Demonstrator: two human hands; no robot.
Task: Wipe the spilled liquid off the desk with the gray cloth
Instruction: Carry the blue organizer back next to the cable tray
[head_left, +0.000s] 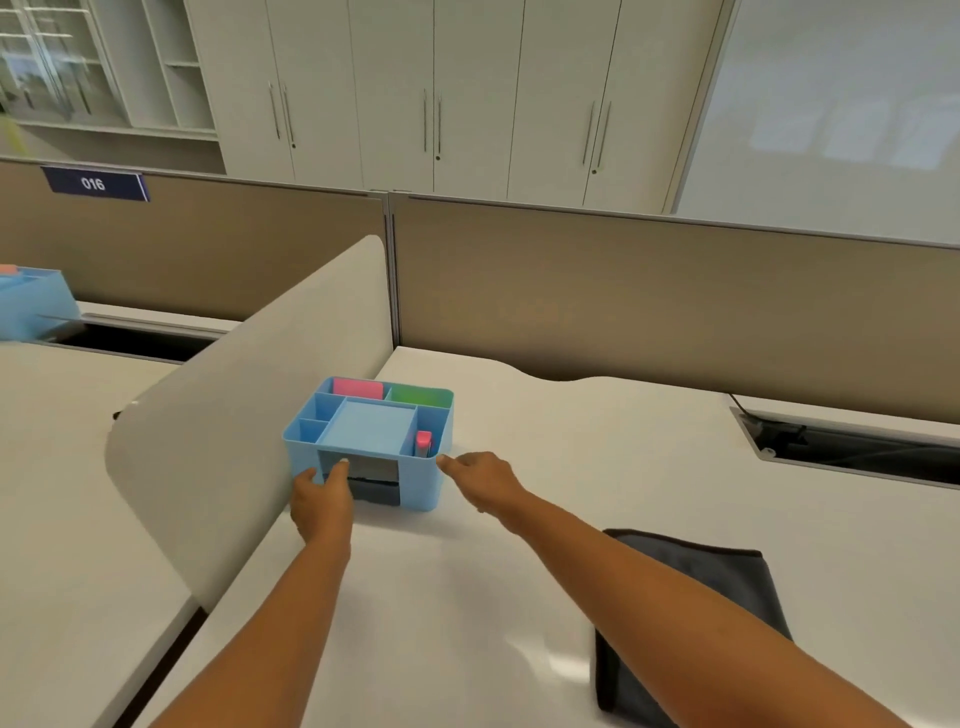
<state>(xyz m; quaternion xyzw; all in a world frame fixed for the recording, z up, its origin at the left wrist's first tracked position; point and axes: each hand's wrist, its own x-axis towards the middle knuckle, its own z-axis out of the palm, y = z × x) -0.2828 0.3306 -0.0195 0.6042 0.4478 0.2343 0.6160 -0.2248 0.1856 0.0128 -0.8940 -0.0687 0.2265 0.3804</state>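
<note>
- Fingertips of the left hand (321, 501) press the front face of a light-blue plastic desk organizer (370, 441), the index finger at the edge of its front opening and the thumb on its left front corner; the fingers are spread against it, not clenched around anything.
- The right hand (480, 480) reaches to the organizer's right front corner, fingers loosely extended, tips touching or just short of the plastic; which of the two cannot be told.
- The organizer is a smooth, round-cornered box split into open compartments; a pink block (358, 387) and a green block (420, 395) sit in the two rear ones, and a small pink object (423, 443) stands upright in a right-hand slot.
- The gray cloth (722, 577), dark charcoal, soft and matte, lies folded flat on the desk (571, 452) near its front right, partly under the right forearm and well apart from both hands.
- The desk is glossy white; no spill can be made out on it.
- A pale, rounded divider panel (249, 415) stands just left of the organizer; tan fabric partitions (649, 296) run behind.
</note>
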